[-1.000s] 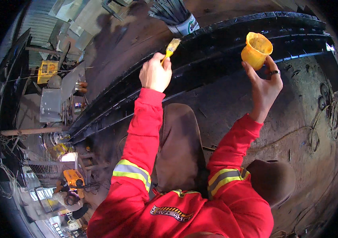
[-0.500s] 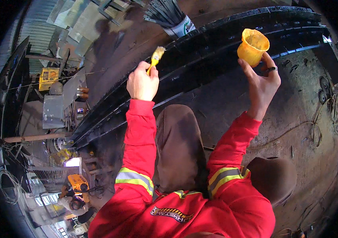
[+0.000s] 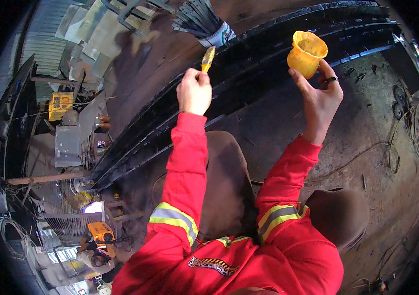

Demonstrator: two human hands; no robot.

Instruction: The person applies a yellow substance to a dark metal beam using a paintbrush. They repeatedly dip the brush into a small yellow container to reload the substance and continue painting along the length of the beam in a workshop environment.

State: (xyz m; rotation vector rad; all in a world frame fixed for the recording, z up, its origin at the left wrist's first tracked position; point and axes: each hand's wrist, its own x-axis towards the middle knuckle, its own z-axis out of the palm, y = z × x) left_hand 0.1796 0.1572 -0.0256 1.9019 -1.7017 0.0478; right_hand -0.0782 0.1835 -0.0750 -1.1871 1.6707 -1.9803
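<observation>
My left hand grips a small paintbrush by its yellow handle, bristles pointing up and away from me. Out to the right, my right hand holds a yellow-orange cup with a flared rim between thumb and fingers. The cup's mouth tilts toward me and its inner wall looks smeared; how much it contains I cannot tell. Beyond and below both hands run long black metal beams, crossing from lower left to upper right. The brush tip is in front of the far beam; whether it touches, I cannot tell.
A white bucket full of metal strips stands behind the beams. Cables lie coiled on the floor at right. To the left are metal sheets and a yellow case. Another person is at lower left beside an orange machine.
My left hand has moved right with the brush, and the brush tip has shifted up and right. The cup in my right hand has moved slightly left and up.
</observation>
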